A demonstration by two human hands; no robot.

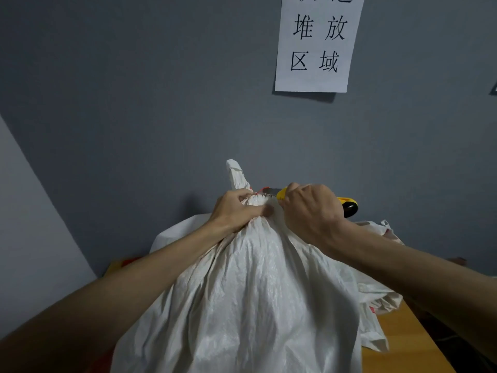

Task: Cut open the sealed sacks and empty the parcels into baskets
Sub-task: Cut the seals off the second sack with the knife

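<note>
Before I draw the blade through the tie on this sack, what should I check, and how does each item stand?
1. Sack steadied: the left hand grips the neck of the sack just below the red tie: ok.
2. Tool held: the right hand is wrapped round the yellow knife: ok.
3. The blade is out and laid at the tie: ok.
4. Left fingers clear of the cut: not ok, they sit right beside the blade's tip.
5. A basket ready for the parcels: cannot tell, none in view.
</note>
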